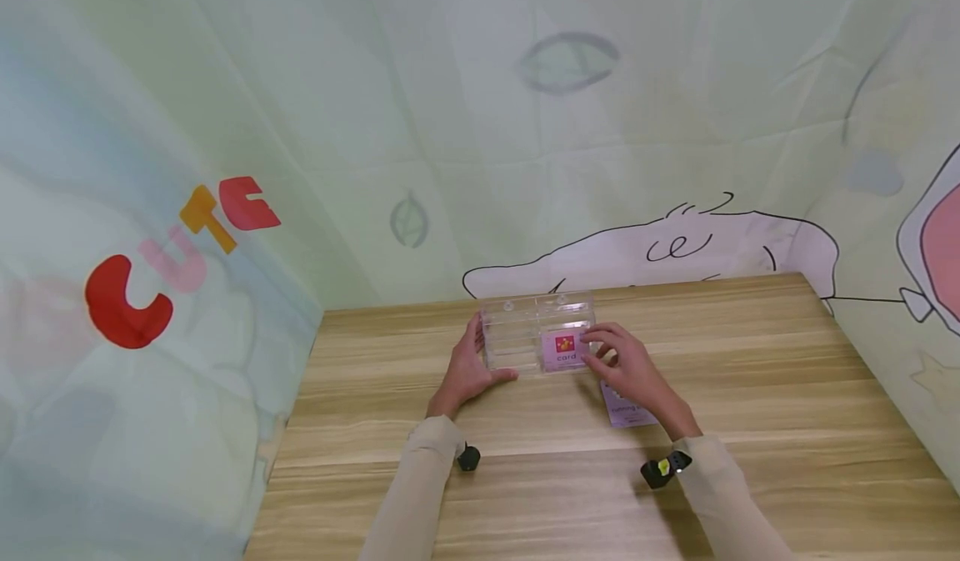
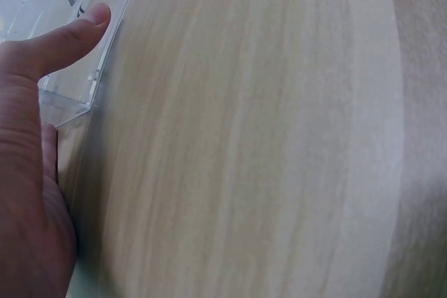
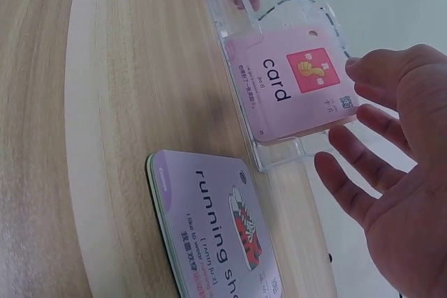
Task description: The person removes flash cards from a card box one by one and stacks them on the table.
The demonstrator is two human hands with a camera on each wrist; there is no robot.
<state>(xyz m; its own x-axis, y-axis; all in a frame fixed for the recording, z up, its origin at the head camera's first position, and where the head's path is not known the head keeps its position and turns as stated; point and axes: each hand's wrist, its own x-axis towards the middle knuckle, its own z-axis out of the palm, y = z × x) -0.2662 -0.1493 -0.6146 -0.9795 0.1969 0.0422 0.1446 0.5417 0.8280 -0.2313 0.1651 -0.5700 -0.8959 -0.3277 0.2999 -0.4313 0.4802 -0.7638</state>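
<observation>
A clear plastic box (image 1: 512, 353) with side-by-side compartments stands near the far side of the table. My left hand (image 1: 467, 368) holds its left end, fingers along the side and thumb (image 2: 87, 24) stretched over the front. In the right compartment sits a pink flash card (image 3: 283, 82) printed "card", with a thumbs-up picture. My right hand (image 1: 626, 368) hovers at the card's right edge, fingers (image 3: 363, 158) spread and loosely bent, the tips right at the edge. Below that hand lies a small stack of purple flash cards (image 3: 216, 221), the top one showing a running shoe.
The wood-grain table (image 1: 540, 494) extends around the box and meets a printed cloth backdrop (image 1: 450, 127) on the left and behind. Each wrist wears a small black camera (image 1: 468, 458).
</observation>
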